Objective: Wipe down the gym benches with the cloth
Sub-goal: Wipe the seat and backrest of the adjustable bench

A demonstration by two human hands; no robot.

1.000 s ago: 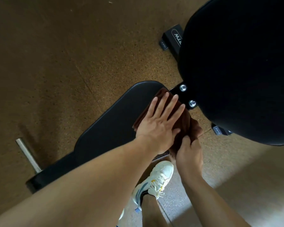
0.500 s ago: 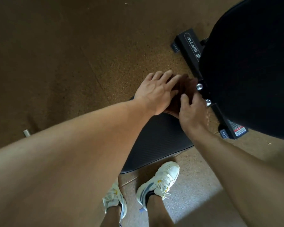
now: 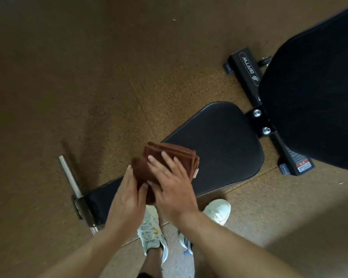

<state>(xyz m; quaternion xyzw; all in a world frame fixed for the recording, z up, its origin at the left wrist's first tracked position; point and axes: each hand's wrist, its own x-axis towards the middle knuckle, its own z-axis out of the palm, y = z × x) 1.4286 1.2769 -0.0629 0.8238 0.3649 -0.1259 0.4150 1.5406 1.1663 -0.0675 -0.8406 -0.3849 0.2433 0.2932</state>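
A folded brown cloth (image 3: 169, 157) is held between both my hands, lifted above the near end of the black bench seat pad (image 3: 219, 141). My left hand (image 3: 127, 199) grips its lower left edge from below. My right hand (image 3: 173, 183) lies flat on top of it with fingers spread. The raised black backrest pad (image 3: 313, 101) fills the right side, joined to the seat by a bracket with two bolts (image 3: 261, 121).
The bench's black base bar (image 3: 247, 71) with a logo lies on the brown speckled floor (image 3: 88, 77). A metal bar (image 3: 69, 175) sticks out at the bench's left end. My two white sneakers (image 3: 151, 231) stand just in front of the seat.
The cloth came off the far end of the seat near the bracket and was pulled back toward me; both hands now hold it up above the seat's near end.
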